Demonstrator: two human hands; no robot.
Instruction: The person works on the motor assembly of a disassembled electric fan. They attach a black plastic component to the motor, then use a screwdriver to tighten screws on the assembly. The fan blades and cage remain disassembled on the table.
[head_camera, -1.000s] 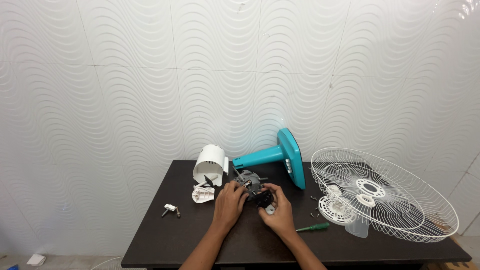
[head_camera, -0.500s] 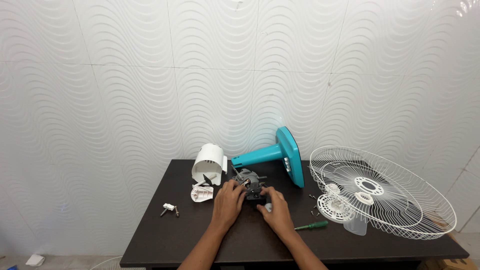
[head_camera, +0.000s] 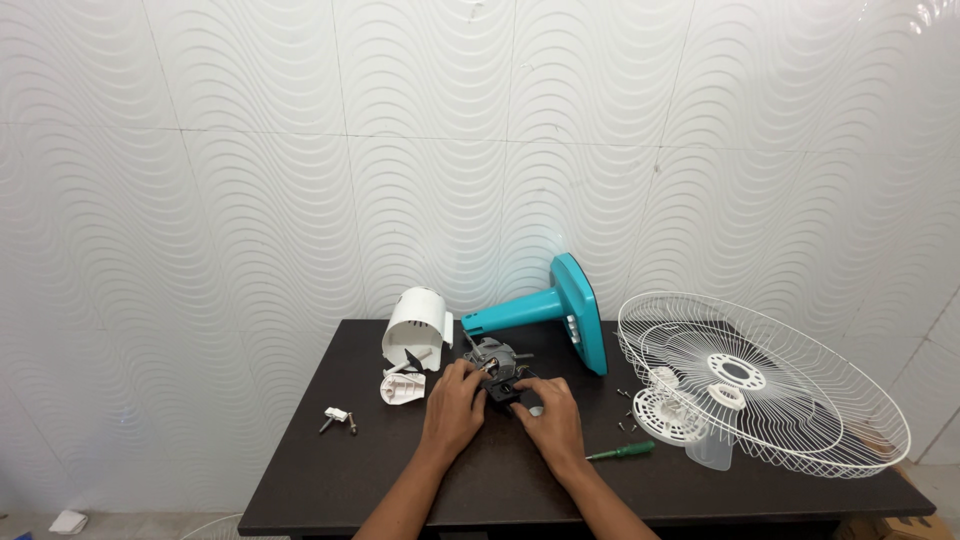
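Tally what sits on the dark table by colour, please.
White parts: 4 (motor cover, small cap, wire guards, connector)
Teal: 1 (fan stand)
Green: 1 (screwdriver)
Grey: 1 (motor, held by both hands)
Total: 7

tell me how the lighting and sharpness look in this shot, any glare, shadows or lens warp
Head view: even, soft light, no hard glare; the wavy white wall reads clearly. Only faint shadows lie under the wire fan guard and the teal fan base on the dark table. Left hand, right hand and the motor are sharp but small. Wide-angle warp bends the wall's seams near the edges.
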